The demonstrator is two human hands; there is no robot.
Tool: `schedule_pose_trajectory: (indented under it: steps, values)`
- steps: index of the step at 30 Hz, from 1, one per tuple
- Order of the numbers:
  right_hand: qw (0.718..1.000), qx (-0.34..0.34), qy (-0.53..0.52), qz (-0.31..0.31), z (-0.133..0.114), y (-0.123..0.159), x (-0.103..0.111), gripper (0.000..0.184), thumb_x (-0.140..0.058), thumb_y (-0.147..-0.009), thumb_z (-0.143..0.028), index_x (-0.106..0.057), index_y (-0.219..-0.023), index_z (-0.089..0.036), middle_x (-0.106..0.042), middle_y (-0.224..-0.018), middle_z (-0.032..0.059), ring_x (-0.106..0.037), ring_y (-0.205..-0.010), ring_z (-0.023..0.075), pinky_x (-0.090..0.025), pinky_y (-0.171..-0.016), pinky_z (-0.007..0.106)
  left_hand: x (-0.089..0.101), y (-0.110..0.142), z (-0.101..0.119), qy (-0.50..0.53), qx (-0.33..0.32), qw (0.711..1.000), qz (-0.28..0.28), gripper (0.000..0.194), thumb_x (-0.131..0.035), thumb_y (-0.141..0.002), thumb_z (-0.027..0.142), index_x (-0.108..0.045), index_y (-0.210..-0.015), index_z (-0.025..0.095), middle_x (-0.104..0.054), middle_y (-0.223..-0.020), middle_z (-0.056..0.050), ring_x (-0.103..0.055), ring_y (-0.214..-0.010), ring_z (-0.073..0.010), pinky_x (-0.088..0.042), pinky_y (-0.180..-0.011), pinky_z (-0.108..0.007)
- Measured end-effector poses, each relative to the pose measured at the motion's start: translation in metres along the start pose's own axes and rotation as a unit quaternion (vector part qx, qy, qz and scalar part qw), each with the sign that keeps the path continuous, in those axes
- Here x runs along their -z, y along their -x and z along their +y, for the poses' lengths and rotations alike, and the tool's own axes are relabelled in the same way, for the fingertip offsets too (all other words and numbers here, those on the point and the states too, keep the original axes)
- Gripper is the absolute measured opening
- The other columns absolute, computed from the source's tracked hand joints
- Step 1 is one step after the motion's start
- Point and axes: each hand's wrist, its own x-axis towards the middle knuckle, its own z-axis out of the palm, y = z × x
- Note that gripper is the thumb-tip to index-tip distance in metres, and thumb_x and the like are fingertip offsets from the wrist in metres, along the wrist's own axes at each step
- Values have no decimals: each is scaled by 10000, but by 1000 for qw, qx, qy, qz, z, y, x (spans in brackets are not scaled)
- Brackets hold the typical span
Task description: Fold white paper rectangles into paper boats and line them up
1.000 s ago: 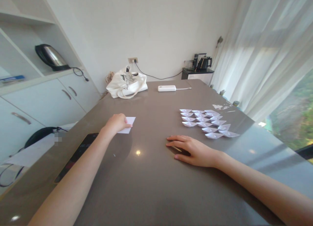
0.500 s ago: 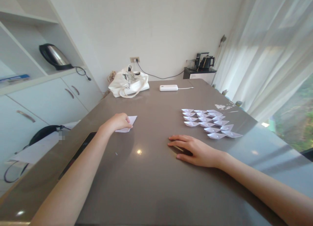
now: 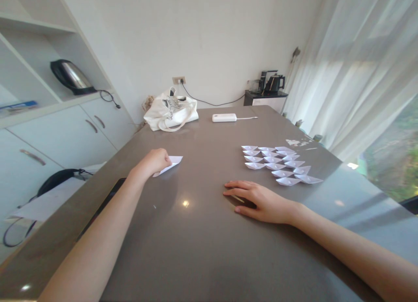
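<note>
A white folded paper boat (image 3: 172,162) lies on the left half of the table. My left hand (image 3: 156,159) is closed at its near side, with curled fingers at the paper; the fingertips are hidden behind the knuckles. My right hand (image 3: 256,199) rests palm down on the tabletop, fingers spread and nothing held. Just beyond it, to the right, several white paper boats (image 3: 274,166) stand close together in slanting rows.
A dark flat device (image 3: 109,197) lies by my left forearm. At the far end are a white handbag (image 3: 171,110) and a white power bank (image 3: 224,118) with a short cable. Paper scraps (image 3: 294,142) lie near the right edge of the brown table (image 3: 202,254).
My left fingers have curled in further, and the paper under them has gone from lying flatter to a narrower, raised shape. The right hand stays in place.
</note>
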Motion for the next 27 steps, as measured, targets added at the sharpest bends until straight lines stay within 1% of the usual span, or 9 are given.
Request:
schedule_pose_trajectory:
  steps: [4, 9, 14, 16, 19, 21, 23, 25, 27]
  values:
    - [1000, -1, 0, 1, 0, 0, 0, 450, -501, -899, -347, -487, -1334, -234, -454, -1402, 90, -453, -1259, 231, -355, -1060, 376, 2, 1, 1, 23, 13, 999, 34, 129, -674, -643, 264, -718, -704, 160, -725, -720, -77, -664, -690, -215, -398, -587, -232]
    - [1000, 1, -2, 2, 0, 0, 0, 449, -500, -899, -353, -489, -1332, -237, -454, -1403, 89, -452, -1260, 229, -354, -1062, 377, 1, 1, 2, 45, 34, 998, 17, 138, -724, -624, 309, -682, -619, 178, -649, -519, -31, -635, -584, -203, -394, -558, -236]
    - [1000, -1, 0, 0, 0, 0, 0, 451, -499, -898, -354, -486, -1335, -241, -453, -1404, 84, -450, -1262, 227, -355, -1062, 378, -2, 1, -1, 42, 36, 998, 15, 169, -672, -701, 335, -674, -694, 166, -706, -707, -84, -663, -694, -222, -424, -598, -250]
    - [1000, 1, 0, 1, 0, 0, 1, 453, -499, -898, -352, -485, -1337, -240, -455, -1403, 86, -453, -1260, 230, -358, -1060, 379, -1, 4, 3, 18, 37, 997, 59, 151, -644, -727, 317, -677, -758, 173, -715, -835, -110, -667, -810, -255, -445, -655, -273]
    - [1000, 4, 0, 3, 0, 1, 1, 452, -506, -895, -348, -490, -1333, -238, -458, -1402, 89, -460, -1255, 234, -362, -1058, 382, 1, 15, 21, -46, 91, 975, 199, 243, -521, -818, 339, -659, -930, 173, -688, -920, -164, -654, -856, -332, -470, -668, -365]
    - [1000, 7, -5, 8, 0, 1, -1, 453, -518, -888, -338, -497, -1328, -234, -463, -1399, 91, -465, -1252, 236, -364, -1059, 384, -1, 24, 40, -66, 67, 956, 278, 267, -450, -863, 327, -629, -966, 158, -679, -908, -156, -651, -841, -328, -477, -666, -381]
    - [999, -1, -23, 30, 1, 1, -3, 460, -531, -881, -333, -499, -1324, -215, -497, -1369, 104, -482, -1237, 238, -373, -1055, 387, -7, 35, 63, -61, 5, 950, 306, 232, -442, -871, 298, -610, -963, 167, -674, -927, -125, -647, -852, -293, -478, -671, -351]
    - [995, -35, -61, 77, 2, 0, -6, 444, -534, -879, -340, -519, -1297, -190, -555, -1308, 117, -514, -1205, 242, -392, -1040, 397, -18, 46, 87, -44, -63, 952, 296, 178, -453, -866, 254, -603, -927, 181, -672, -928, -89, -637, -880, -246, -470, -674, -299]
    - [977, -89, -136, 135, 4, -2, -8, 415, -511, -893, -368, -540, -1256, -169, -626, -1207, 124, -574, -1130, 236, -438, -993, 395, -31, 59, 108, -23, -140, 954, 265, 150, -455, -868, 228, -596, -902, 188, -671, -910, -60, -628, -875, -201, -456, -652, -252]
